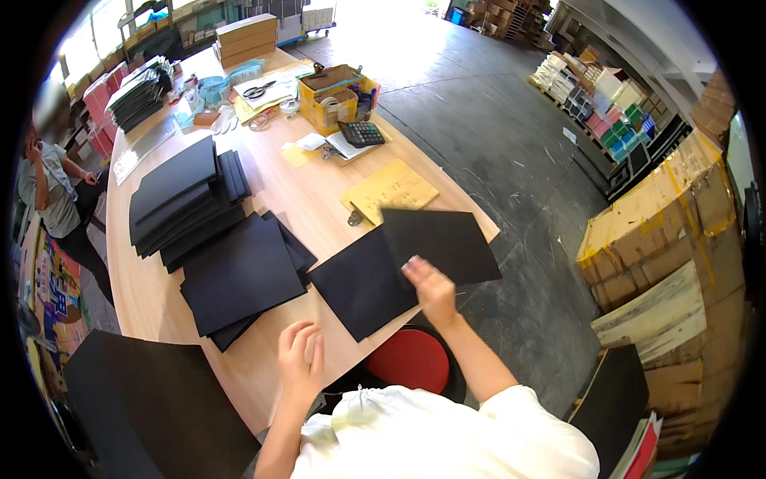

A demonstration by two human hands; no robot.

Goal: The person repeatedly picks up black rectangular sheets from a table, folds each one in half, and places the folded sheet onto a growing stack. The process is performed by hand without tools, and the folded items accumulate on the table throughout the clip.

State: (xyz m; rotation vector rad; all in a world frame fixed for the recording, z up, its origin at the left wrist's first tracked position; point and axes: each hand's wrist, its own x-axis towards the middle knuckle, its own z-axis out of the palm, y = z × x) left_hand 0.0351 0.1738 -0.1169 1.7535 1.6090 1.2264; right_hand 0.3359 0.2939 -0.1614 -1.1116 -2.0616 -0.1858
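My right hand (433, 294) is closed at the lower left corner of a black card sheet (447, 243), its fingertips slightly blurred. That sheet is tilted, reaching past the table's right edge and overlapping another black sheet (359, 283) that lies flat. Over the near table edge, my left hand (300, 355) has loosely bent fingers, apart, with nothing in them. Left of the flat sheet lies a small, uneven pile of black sheets (243, 275). Beyond it rises a taller stack of black boards or folders (177, 191).
The table (279, 180) also holds a yellow clipboard (391, 190), a calculator (361, 134), a yellow box (329, 97) and scissors (258, 90). A red stool (409, 359) stands under the near edge. Large cartons (646, 219) stand right; a person (60, 188) sits left.
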